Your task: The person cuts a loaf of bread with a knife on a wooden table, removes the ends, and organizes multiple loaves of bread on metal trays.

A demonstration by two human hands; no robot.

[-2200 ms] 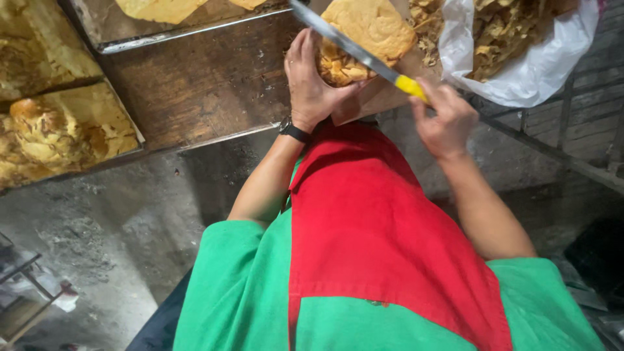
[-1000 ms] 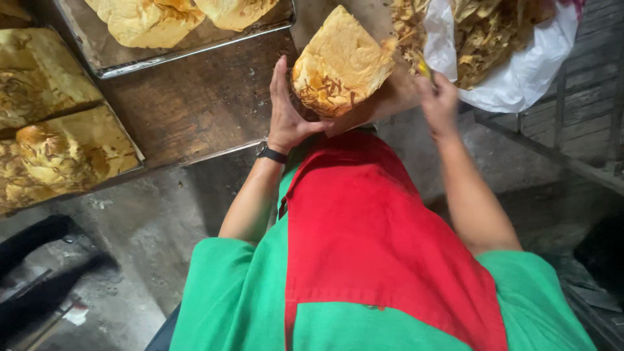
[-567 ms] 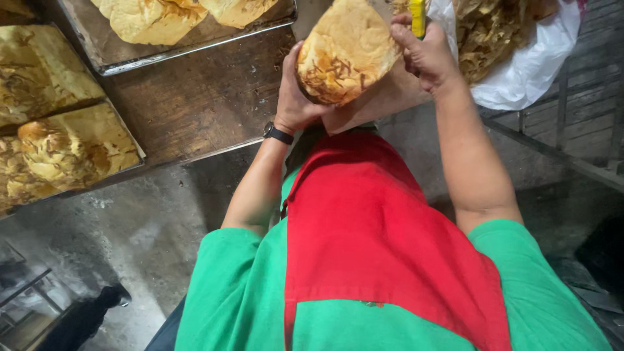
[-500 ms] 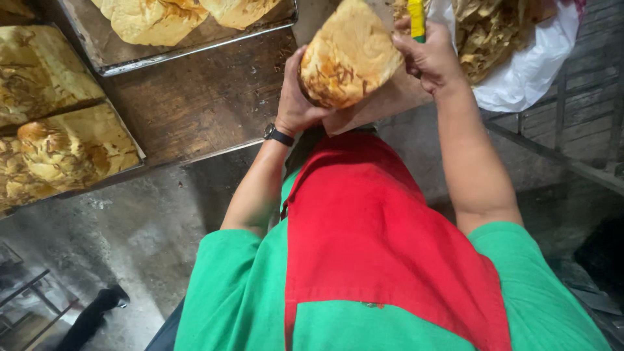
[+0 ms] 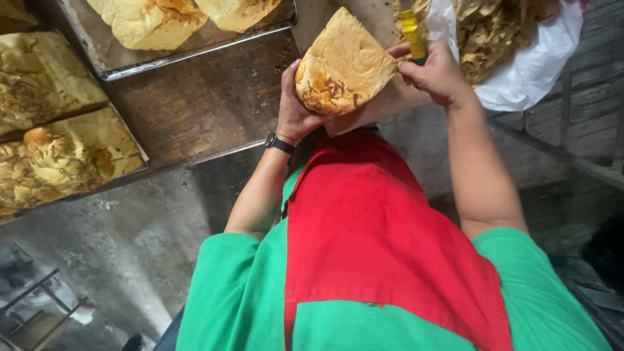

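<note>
Both hands meet at one golden loaf (image 5: pixel 342 65), raised above the wooden table (image 5: pixel 208 104). The left hand (image 5: pixel 294 107) cups its underside; the right hand (image 5: pixel 434 73) grips a yellow-handled knife (image 5: pixel 411 29), blade probably against the crust, though hidden. More loaves (image 5: pixel 146 19) wait on the metal tray (image 5: pixel 195 49); scraps fill the white bag (image 5: pixel 520 58).

Golden-brown loaf (image 5: pixel 344 62) with dark streaks, yellow knife handle (image 5: pixel 411 29), red apron (image 5: pixel 377 227) over green shirt (image 5: pixel 227 292).
</note>
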